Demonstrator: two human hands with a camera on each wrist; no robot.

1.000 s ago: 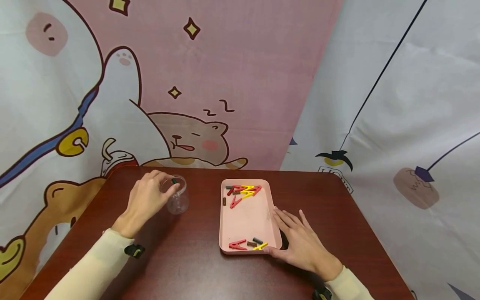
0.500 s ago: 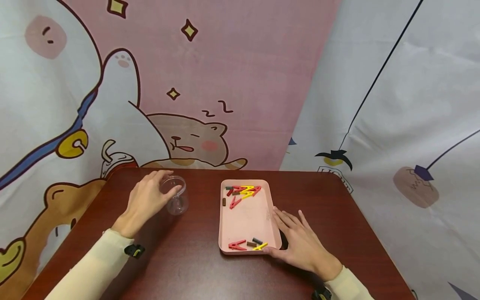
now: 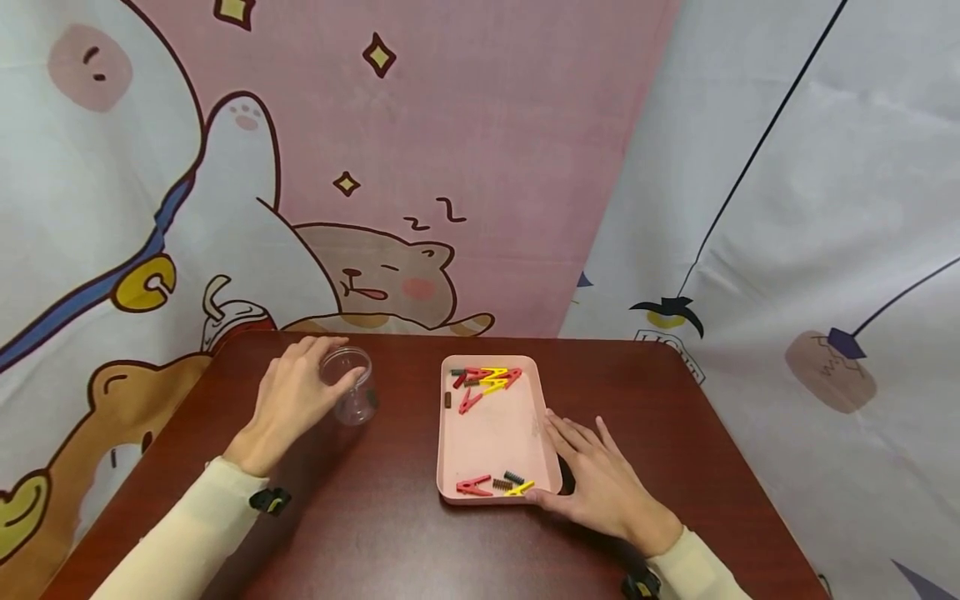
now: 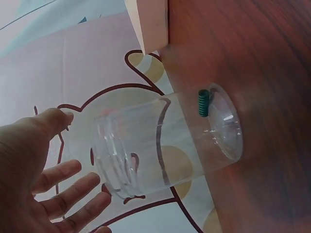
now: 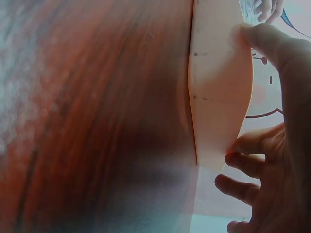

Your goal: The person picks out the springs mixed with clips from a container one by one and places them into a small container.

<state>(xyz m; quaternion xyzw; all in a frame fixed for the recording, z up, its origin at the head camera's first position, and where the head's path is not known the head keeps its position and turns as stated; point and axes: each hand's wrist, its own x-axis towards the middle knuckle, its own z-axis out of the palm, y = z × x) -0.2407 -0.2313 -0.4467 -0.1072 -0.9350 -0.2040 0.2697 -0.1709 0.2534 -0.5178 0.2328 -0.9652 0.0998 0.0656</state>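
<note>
My left hand (image 3: 295, 392) hovers at the mouth of a clear plastic jar (image 3: 356, 398), thumb and fingers spread with nothing between them. Inside the jar, near its bottom, the left wrist view shows a small dark green spring (image 4: 203, 103). My right hand (image 3: 600, 483) touches the right side and near right corner of a pink tray (image 3: 495, 442), its fingers extended. At the tray's far end lie red and yellow plastic clips (image 3: 495, 379) among several springs. Near its front edge are a red clip (image 3: 474, 485), a yellow clip (image 3: 520, 488), a brown spring (image 3: 502, 484) and a dark spring (image 3: 513, 477).
The dark reddish-brown table (image 3: 390, 525) carries the jar at left and the tray right of its middle. A cartoon-printed cloth (image 3: 480, 167) hangs right behind the table's far edge.
My left thumb and fingers have parted and let go of the green spring, which has dropped into the jar. My right hand has stayed on the tray.
</note>
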